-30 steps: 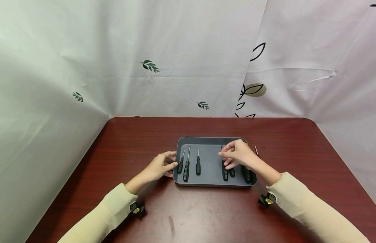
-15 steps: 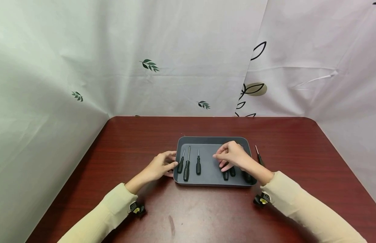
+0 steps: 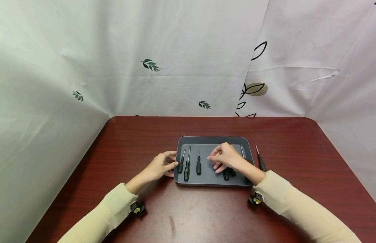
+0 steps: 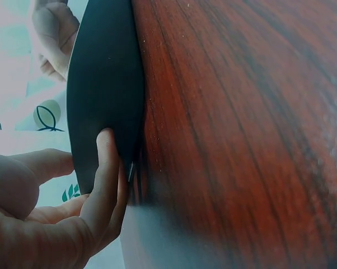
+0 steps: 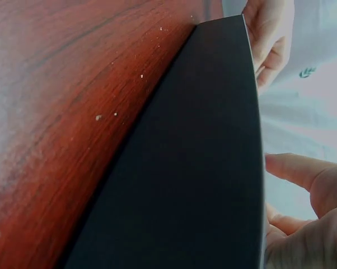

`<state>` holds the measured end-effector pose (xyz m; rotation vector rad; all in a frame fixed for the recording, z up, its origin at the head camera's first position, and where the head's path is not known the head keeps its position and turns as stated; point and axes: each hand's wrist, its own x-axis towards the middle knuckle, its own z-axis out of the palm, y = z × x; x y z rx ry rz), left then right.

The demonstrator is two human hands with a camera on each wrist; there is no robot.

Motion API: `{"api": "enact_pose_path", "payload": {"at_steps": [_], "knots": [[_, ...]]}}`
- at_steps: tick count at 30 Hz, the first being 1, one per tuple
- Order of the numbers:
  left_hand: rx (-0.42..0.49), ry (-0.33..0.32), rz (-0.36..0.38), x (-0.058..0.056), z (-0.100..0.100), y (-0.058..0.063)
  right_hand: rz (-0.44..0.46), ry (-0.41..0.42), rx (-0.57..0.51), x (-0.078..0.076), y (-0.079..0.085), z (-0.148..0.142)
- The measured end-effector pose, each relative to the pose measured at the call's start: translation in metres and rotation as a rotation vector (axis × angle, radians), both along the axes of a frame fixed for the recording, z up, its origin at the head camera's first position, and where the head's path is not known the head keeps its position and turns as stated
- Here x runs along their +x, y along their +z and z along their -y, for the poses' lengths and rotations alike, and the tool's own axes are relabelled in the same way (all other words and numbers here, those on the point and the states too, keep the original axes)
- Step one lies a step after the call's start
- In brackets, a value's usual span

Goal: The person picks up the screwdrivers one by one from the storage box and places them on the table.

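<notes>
A dark grey tray (image 3: 203,184) lies on the table with several black-handled screwdrivers in it. My left hand (image 3: 159,166) grips its left end, thumb at the rim and fingers against the outer wall; the left wrist view shows these fingers (image 4: 104,168) on the dark side. Above the tray's right half, my right hand (image 3: 225,156) holds nothing visible, fingers loosely bent. Its fingertips point at a short screwdriver (image 3: 198,165), a small gap away. Under the hand and wrist, more screwdriver handles (image 3: 226,174) are partly covered. The tray wall hides the right fingertips in the right wrist view.
Two screwdrivers, one short (image 3: 180,166) and one longer (image 3: 186,170), lie at the tray's left end. Outside the tray, right of it, another screwdriver (image 3: 261,162) rests on the red-brown table (image 3: 139,135). White patterned sheets (image 3: 176,40) hang behind and at the sides.
My right hand has moved left over the tray, away from the right-hand screwdrivers, uncovering the screwdriver on the table. My left hand stays on the tray's end.
</notes>
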<state>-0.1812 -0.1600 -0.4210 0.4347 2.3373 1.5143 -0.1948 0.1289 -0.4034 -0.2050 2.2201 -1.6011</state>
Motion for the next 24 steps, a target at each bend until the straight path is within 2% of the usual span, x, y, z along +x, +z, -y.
{"api": "enact_pose_path", "payload": {"at_steps": [12,24], "knots": [[0.0,0.001,0.002,0.0,0.0,0.0,-0.014,-0.001,0.046,-0.001,-0.007,0.016],[0.006,-0.003,0.004,-0.002,0.001,-0.002,0.011,-0.009,0.035,-0.004,-0.009,0.031]]}}
